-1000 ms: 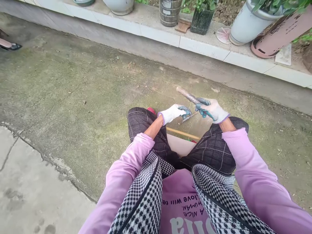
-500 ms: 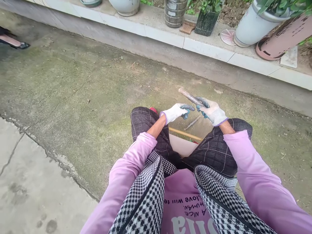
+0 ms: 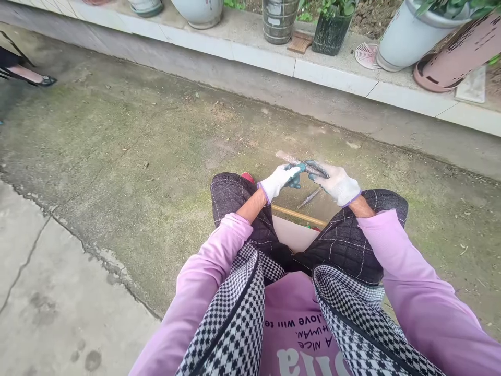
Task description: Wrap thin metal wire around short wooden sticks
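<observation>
Both hands wear white knit gloves with blue-green coated palms and fingers. My right hand (image 3: 337, 183) is closed round one end of a short stick-like rod (image 3: 288, 157), which has a pale brownish tip and a darker, speckled grey length. My left hand (image 3: 282, 178) has its fingers closed on the middle of the rod, close beside the right fingers. The rod tilts up to the far left, and its near end is hidden in the right glove. Below the hands, a thin grey strip (image 3: 309, 198) shows; whether it lies on the ground I cannot tell.
A yellowish bar (image 3: 299, 214) and a pale flat surface (image 3: 291, 234) lie between my knees. Ahead runs a low tiled ledge (image 3: 266, 60) with several plant pots, among them a white pot (image 3: 405, 39). Another person's foot (image 3: 47, 81) is at the far left.
My left hand has come over and closed on the rod, where before it was beside it. The rod and right hand have shifted slightly left, and the rod's tip sits lower.
</observation>
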Tool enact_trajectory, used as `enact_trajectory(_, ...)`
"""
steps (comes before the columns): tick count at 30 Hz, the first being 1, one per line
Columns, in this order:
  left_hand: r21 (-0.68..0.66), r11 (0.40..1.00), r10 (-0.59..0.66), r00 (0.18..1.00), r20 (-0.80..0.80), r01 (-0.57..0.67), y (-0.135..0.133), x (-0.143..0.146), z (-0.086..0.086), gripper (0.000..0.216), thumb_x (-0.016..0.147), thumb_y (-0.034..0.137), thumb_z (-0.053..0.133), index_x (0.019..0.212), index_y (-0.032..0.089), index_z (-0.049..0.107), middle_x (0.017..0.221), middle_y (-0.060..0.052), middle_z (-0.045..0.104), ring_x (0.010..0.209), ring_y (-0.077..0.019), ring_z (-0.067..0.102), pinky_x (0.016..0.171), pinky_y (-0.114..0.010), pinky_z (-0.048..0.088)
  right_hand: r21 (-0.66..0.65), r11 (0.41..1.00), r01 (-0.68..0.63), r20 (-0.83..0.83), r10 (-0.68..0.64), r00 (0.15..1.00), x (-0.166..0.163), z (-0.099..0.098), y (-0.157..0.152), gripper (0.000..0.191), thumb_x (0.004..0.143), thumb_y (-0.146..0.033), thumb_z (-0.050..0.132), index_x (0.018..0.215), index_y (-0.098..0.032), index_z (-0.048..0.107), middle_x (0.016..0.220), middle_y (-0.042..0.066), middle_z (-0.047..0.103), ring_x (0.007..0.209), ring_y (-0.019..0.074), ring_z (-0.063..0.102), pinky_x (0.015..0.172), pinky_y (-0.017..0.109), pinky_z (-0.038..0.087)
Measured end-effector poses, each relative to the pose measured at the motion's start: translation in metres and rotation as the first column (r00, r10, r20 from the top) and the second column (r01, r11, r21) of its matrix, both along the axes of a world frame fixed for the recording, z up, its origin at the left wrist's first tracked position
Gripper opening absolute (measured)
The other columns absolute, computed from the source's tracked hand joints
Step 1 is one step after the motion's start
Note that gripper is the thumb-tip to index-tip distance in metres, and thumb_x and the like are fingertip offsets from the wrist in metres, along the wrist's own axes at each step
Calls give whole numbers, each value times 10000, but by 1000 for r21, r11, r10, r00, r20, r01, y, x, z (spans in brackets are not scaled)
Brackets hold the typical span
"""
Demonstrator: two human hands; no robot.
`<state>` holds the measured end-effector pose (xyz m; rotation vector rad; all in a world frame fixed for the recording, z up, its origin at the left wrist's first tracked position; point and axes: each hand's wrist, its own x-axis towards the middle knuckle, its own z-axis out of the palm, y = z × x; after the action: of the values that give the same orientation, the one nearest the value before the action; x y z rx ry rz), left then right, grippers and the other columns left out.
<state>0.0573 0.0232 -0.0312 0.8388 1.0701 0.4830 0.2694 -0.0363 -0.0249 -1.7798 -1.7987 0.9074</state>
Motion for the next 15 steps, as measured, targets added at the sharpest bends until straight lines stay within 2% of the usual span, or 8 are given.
enact_trajectory(2, -15, 999, 46, 999, -3, -46, 0, 0, 3, 377, 1087, 232, 888, 853, 196, 594, 538, 134, 502, 454, -53, 421, 642, -238, 595, -36, 999, 23, -84, -26, 996, -2, -1, -1, 615, 959, -340, 806, 1567, -258, 855, 1420, 88, 916, 1283, 357, 874, 1177, 500, 693)
enact_trajectory(4, 0, 998, 66, 998, 0, -66, 0, -1, 7, 369, 1030, 213, 943, 866, 187, 614, 544, 143, 495, 465, -42, 402, 642, -225, 592, -144, 989, 38, -261, -75, 962, -4, 1, -2, 669, 959, -407, 820, 1604, -227, 818, 1191, 93, 932, 972, 301, 878, 896, 434, 746)
enact_trajectory(6, 35, 998, 46, 999, 12, -47, -1, -4, 11, 331, 1021, 178, 924, 867, 176, 631, 545, 136, 503, 477, -38, 402, 646, -213, 582, -275, 961, -7, -460, -125, 879, -3, 6, -3, 753, 950, -521, 859, 1620, -188, 779, 1007, 79, 896, 726, 234, 784, 652, 349, 677)
enact_trajectory(7, 53, 998, 20, 1000, 24, -21, -1, -6, 13, 305, 1030, 160, 895, 866, 172, 638, 547, 130, 509, 482, -40, 405, 654, -213, 581, -327, 944, -52, -537, -140, 832, -2, 10, -4, 793, 931, -579, 891, 1604, -177, 772, 962, 74, 879, 663, 211, 740, 580, 319, 631)
enact_trajectory(9, 82, 995, -53, 997, 47, 49, -2, -9, 16, 274, 1045, 144, 849, 863, 168, 645, 553, 118, 523, 496, -44, 419, 676, -220, 588, -385, 913, -133, -626, -153, 765, 0, 17, -7, 824, 881, -659, 949, 1531, -180, 783, 930, 67, 859, 600, 180, 682, 495, 279, 551)
enact_trajectory(11, 101, 989, -112, 993, 36, 108, -3, -9, 18, 304, 1043, 170, 864, 840, 172, 638, 559, 107, 538, 506, -49, 443, 685, -226, 588, -413, 897, -157, -650, -169, 741, 0, 22, -8, 814, 842, -671, 982, 1474, -196, 788, 909, 54, 841, 572, 165, 646, 452, 260, 487)
enact_trajectory(15, 107, 984, -136, 988, -76, 144, -4, -2, 15, 367, 1007, 198, 927, 803, 183, 621, 570, 81, 581, 502, -58, 494, 617, -209, 505, -407, 913, -39, -583, -227, 780, -4, 14, -4, 909, 819, -611, 961, 1595, -197, 732, 836, 16, 797, 537, 156, 592, 461, 263, 452)
